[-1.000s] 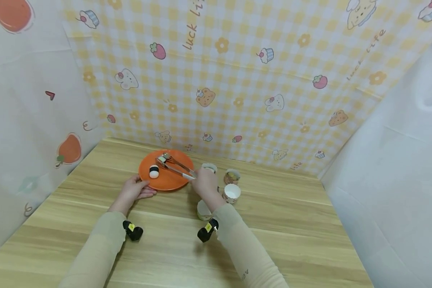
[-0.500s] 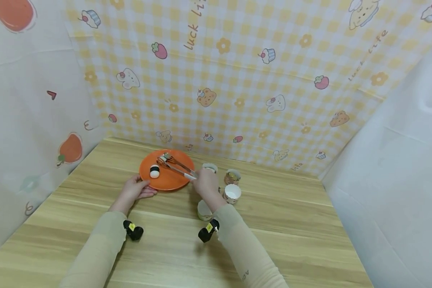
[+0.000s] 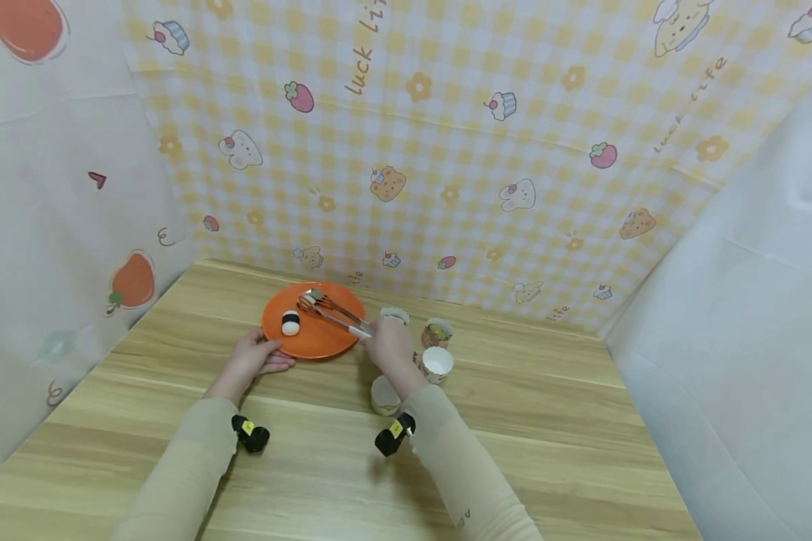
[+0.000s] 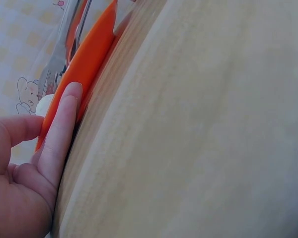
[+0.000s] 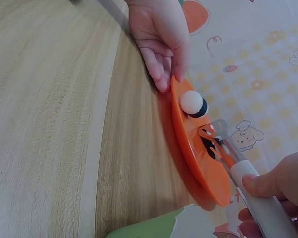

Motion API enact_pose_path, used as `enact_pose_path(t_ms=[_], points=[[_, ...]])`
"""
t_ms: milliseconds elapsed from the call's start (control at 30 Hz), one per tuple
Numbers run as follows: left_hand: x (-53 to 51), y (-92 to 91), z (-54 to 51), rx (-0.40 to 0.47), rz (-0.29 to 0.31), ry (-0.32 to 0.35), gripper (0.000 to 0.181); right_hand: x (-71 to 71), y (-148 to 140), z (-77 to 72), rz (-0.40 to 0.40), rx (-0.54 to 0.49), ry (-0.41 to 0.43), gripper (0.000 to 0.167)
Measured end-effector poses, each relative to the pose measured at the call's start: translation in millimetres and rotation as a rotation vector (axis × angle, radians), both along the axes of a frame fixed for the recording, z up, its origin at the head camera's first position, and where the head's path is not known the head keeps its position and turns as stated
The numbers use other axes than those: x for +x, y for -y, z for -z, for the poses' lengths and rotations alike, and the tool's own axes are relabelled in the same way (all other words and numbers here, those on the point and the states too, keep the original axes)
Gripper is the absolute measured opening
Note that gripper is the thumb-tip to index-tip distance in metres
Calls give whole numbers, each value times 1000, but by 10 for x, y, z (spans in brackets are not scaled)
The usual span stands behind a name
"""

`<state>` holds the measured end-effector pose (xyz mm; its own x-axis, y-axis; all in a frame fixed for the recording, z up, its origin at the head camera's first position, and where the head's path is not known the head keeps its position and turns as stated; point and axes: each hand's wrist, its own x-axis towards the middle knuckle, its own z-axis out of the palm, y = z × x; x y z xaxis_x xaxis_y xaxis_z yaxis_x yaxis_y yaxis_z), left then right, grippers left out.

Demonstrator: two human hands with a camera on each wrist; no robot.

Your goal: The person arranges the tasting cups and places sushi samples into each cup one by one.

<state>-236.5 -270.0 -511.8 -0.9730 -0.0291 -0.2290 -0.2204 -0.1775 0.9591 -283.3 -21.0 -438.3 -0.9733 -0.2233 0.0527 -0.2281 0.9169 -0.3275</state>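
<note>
My left hand [image 3: 246, 361] pinches the near left rim of the orange plate [image 3: 321, 342]. In the left wrist view the thumb lies over the rim and the fingers [image 4: 62, 129] are beneath it, with the plate tilted off the table. A white toy sushi piece with a black band [image 3: 290, 323] sits on the plate's left. My right hand [image 3: 389, 346] grips the white handle of metal tongs [image 3: 338, 319], their heads low over the plate's far part. A dark and orange-white piece [image 5: 208, 144] is at the tongs' heads; whether they clasp it, I cannot tell.
Several paper cups stand right of the plate: a white one [image 3: 437, 362], one with contents [image 3: 436, 333], a near greenish one [image 3: 385, 396] and one partly behind my right hand [image 3: 395, 312]. A checked cloth [image 3: 446, 225] backs the wooden table [image 3: 514, 451].
My right hand and the tongs have shifted very slightly to the right over the plate. The left hand keeps its hold on the rim.
</note>
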Motion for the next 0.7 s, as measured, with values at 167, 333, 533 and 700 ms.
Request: enact_pose_path(t_ms=[167,333,533,700], points=[[7,-3,2,-7,-4,-1,48,14,-36,10,-15,-18,7,17],[9,1,9,-7,-5,-8,46,25,-81,1,-23,-10,4,18],[1,9,20,-2,-4,-3,48,44,-119,-22,-21,-5,-6,27],[-8,6,20,5,-3,6,49,59,-142,-27,-16,9,-3,26]])
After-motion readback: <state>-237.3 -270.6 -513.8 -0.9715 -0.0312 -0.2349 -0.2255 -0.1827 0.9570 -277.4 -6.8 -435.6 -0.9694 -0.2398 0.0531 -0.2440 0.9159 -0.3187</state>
